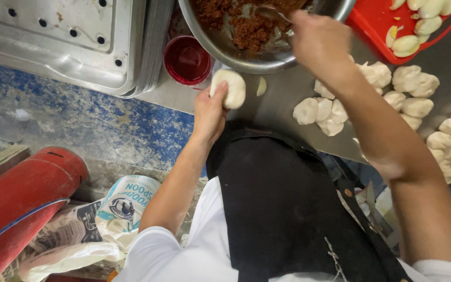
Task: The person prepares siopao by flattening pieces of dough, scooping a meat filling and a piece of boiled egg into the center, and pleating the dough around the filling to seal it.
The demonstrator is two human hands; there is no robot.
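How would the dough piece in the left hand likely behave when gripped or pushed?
The dough piece looks soft: the left hand cups it and its outline bulges around the thumb, so it probably dents easily. Its matte surface suggests slight tackiness, not slipperiness. Rounded but squashy, it seems unlikely to roll far.

A working food kitchen, set up for making filled dough.

Dough pieces crowd a steel counter beside a metal bowl of brown filling, perforated steel trays, a red gas cylinder on the worn floor.

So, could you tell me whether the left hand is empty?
No, the left hand cups a white dough ball beside the steel bowl.
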